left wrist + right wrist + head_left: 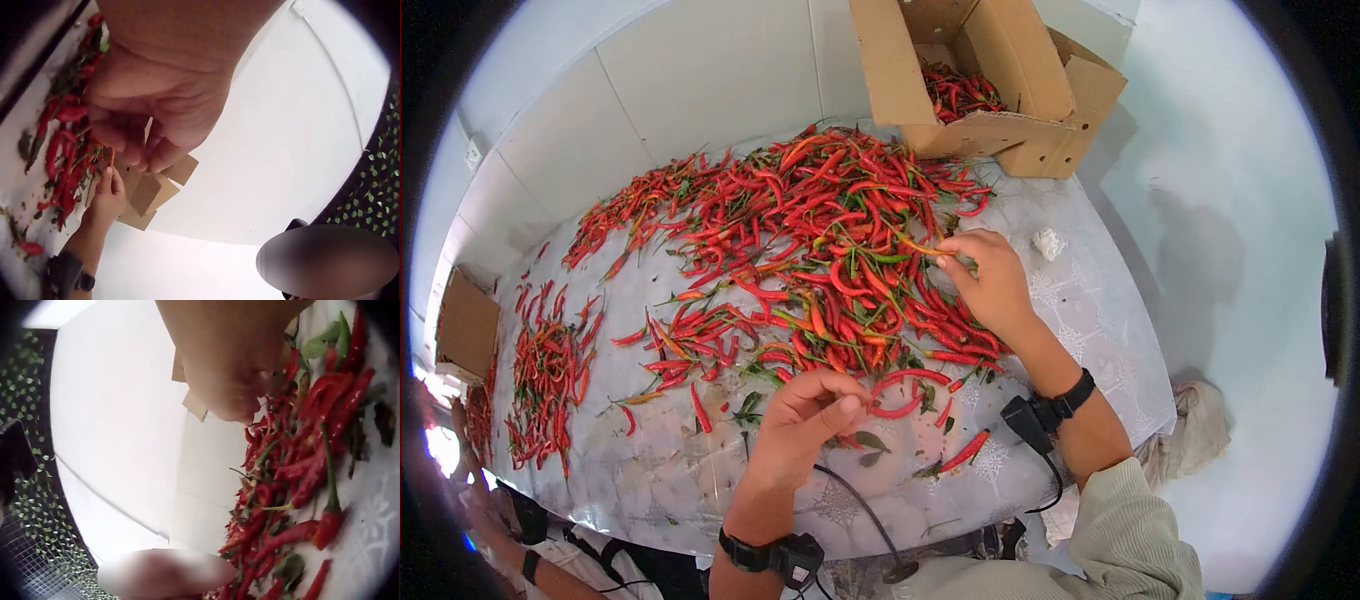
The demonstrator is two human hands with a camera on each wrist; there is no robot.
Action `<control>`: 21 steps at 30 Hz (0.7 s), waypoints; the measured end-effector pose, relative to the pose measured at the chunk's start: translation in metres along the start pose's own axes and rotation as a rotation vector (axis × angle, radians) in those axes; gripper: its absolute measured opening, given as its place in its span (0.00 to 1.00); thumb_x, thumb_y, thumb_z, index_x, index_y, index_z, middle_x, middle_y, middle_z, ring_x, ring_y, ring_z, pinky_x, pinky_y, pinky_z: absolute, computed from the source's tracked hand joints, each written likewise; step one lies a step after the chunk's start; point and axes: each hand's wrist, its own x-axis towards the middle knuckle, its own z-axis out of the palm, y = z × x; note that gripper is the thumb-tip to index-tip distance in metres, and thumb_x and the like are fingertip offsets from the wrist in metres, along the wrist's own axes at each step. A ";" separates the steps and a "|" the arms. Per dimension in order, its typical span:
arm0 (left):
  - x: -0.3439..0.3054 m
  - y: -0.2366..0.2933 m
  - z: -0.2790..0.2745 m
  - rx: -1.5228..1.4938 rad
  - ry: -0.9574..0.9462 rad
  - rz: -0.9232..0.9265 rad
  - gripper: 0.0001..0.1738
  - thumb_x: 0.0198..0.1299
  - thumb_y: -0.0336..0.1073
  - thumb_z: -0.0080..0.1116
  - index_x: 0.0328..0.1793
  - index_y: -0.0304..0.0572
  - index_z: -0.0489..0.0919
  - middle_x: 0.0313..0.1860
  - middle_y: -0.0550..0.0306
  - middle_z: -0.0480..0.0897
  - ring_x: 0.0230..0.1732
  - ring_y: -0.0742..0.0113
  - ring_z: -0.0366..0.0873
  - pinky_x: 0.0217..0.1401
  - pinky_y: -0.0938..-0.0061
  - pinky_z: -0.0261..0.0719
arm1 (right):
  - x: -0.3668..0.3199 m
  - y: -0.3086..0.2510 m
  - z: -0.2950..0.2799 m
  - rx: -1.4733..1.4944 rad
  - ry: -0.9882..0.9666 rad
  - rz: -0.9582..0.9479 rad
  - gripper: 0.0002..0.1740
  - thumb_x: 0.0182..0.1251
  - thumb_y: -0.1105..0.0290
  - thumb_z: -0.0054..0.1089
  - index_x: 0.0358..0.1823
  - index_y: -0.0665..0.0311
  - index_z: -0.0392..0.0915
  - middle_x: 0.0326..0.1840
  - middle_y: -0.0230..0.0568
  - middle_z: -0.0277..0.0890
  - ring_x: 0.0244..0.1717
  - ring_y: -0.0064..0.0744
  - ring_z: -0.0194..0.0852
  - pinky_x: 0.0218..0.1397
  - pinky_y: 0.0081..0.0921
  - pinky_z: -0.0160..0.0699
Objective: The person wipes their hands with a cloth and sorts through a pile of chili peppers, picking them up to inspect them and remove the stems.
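My right hand [990, 280] pinches an orange chili pepper [918, 246] between thumb and fingertips, above the edge of a large heap of red chili peppers [830, 200]. Closer to me, my left hand [810, 420] is raised over the near side of the heap, its fingers curled and the thumb brought to the fingertips. No pepper shows in it in the left wrist view. Just beyond its fingertips lie curved red chili peppers [910, 377]. In the right wrist view, my right hand [231, 387] hides its own fingertips.
A cardboard box [1020, 60] holding chili peppers stands at the back right. A smaller pile of chili peppers [545, 380] lies to the left, near another cardboard box [468, 325]. Crumpled white paper [1049, 244] sits right of the heap. Another person's arm [510, 550] shows at lower left.
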 end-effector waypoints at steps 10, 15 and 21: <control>0.003 0.000 0.005 0.008 0.066 -0.016 0.15 0.61 0.32 0.62 0.53 0.38 0.77 0.32 0.65 0.77 0.26 0.80 0.71 0.25 0.85 0.67 | -0.039 -0.082 -0.038 0.333 -0.104 -0.002 0.09 0.54 0.70 0.68 0.37 0.61 0.82 0.36 0.40 0.80 0.41 0.42 0.77 0.47 0.35 0.74; 0.001 0.002 0.006 0.066 0.132 -0.053 0.14 0.61 0.35 0.63 0.52 0.39 0.80 0.30 0.66 0.77 0.27 0.81 0.72 0.28 0.85 0.70 | -0.060 -0.093 -0.027 0.517 -0.235 -0.079 0.11 0.50 0.72 0.70 0.36 0.62 0.82 0.36 0.39 0.80 0.40 0.40 0.77 0.46 0.34 0.74; 0.002 0.002 0.001 0.037 0.147 0.022 0.13 0.62 0.35 0.62 0.50 0.38 0.79 0.35 0.62 0.80 0.32 0.78 0.76 0.32 0.84 0.75 | -0.055 -0.095 -0.033 0.469 -0.355 -0.033 0.17 0.47 0.70 0.73 0.40 0.61 0.81 0.37 0.39 0.77 0.38 0.40 0.76 0.45 0.33 0.74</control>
